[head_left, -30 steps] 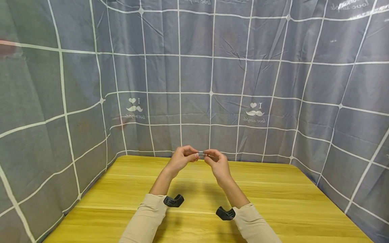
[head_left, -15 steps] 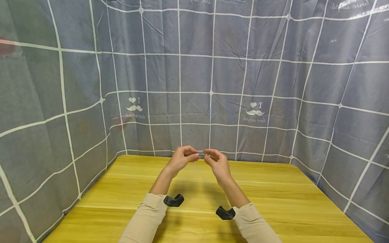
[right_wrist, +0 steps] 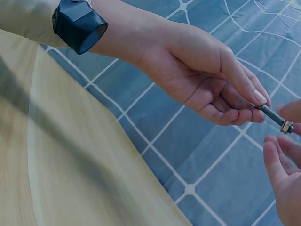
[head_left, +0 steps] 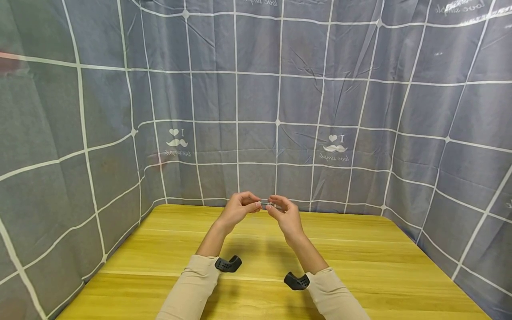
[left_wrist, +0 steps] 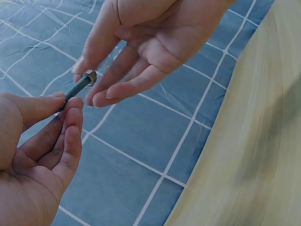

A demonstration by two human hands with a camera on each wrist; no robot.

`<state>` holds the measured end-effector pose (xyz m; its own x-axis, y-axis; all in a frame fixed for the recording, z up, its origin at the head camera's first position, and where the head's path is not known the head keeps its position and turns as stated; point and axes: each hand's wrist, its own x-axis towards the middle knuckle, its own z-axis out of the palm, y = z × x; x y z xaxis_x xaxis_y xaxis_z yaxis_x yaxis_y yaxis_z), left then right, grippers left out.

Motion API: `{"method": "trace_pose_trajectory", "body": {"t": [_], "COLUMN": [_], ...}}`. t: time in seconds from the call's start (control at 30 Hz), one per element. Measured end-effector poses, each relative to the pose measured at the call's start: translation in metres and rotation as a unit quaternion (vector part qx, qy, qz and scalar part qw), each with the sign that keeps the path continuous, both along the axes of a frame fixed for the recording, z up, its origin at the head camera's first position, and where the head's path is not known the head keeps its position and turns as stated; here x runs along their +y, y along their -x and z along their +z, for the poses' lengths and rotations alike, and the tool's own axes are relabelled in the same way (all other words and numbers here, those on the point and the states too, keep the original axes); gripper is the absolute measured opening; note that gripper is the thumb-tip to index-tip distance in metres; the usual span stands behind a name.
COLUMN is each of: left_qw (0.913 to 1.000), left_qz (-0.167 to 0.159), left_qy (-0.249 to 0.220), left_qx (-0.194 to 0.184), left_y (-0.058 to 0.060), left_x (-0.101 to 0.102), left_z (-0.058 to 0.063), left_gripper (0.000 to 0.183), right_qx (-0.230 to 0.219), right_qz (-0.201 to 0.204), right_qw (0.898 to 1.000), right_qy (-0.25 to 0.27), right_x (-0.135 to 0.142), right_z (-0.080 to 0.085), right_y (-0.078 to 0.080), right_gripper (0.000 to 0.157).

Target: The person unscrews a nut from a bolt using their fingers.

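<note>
My left hand [head_left: 236, 211] pinches the end of a threaded metal bolt [left_wrist: 76, 88] between thumb and fingertips. A nut [left_wrist: 91, 76] sits on the bolt near its other end, and in the right wrist view the nut [right_wrist: 286, 126] shows brighter than the dark shank. My right hand [head_left: 289, 218] is at that end, its thumb and fingers spread loosely around the nut with gaps between. In the left wrist view the right hand [left_wrist: 150, 52] comes from above, while the left hand [left_wrist: 37, 155] holds the bolt from below. Both hands are raised over the table's far side.
A yellow wood-grain table [head_left: 256, 284] lies beneath the forearms. Grey curtains [head_left: 256, 98] with white grid lines hang behind it and on both sides. Each wrist carries a black device, such as the left wrist device [head_left: 229, 264].
My right thumb has shifted slightly left along the bolt, and the right fingertips have parted around the nut. The left hand keeps its hold and stays nearly still.
</note>
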<state>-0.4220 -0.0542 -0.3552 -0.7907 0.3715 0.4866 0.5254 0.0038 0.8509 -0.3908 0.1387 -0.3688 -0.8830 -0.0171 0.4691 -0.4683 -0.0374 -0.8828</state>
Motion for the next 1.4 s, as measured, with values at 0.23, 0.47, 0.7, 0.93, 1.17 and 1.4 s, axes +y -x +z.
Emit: {"method": "trace_pose_trajectory", "body": {"t": [0.23, 0.47, 0.7, 0.93, 1.17, 1.4], "left_qw": [1.0, 1.0, 1.0, 1.0, 1.0, 1.0], "left_qz": [0.004, 0.005, 0.006, 0.005, 0.004, 0.005], "left_qy": [0.001, 0.001, 0.004, 0.003, 0.005, 0.004], "left_qx": [-0.002, -0.003, -0.003, 0.0, -0.003, -0.005], "left_y": [-0.0002, -0.0011, -0.0007, -0.001, -0.0005, -0.0001], "left_x": [0.0, -0.0001, -0.0006, -0.0006, -0.0008, -0.0009], "left_z": [0.0005, 0.0004, 0.0005, 0.0007, 0.0008, 0.0006], "left_gripper": [0.015, 0.016, 0.015, 0.017, 0.017, 0.016], "right_qx": [-0.003, 0.002, 0.01, -0.012, 0.002, 0.009], "right_qz": [-0.002, -0.004, -0.009, 0.003, 0.012, 0.001], "right_qw": [1.0, 1.0, 1.0, 1.0, 1.0, 1.0], "right_qy": [0.019, 0.018, 0.009, 0.02, 0.015, 0.018], "right_x": [0.0002, -0.0007, -0.0014, -0.0022, -0.0026, -0.0024], "right_z": [-0.0006, -0.0007, -0.0003, 0.001, 0.0003, -0.0006], "right_y": [0.0004, -0.0004, -0.0012, -0.0016, -0.0011, -0.0005], "right_gripper": [0.02, 0.025, 0.024, 0.026, 0.028, 0.02]}}
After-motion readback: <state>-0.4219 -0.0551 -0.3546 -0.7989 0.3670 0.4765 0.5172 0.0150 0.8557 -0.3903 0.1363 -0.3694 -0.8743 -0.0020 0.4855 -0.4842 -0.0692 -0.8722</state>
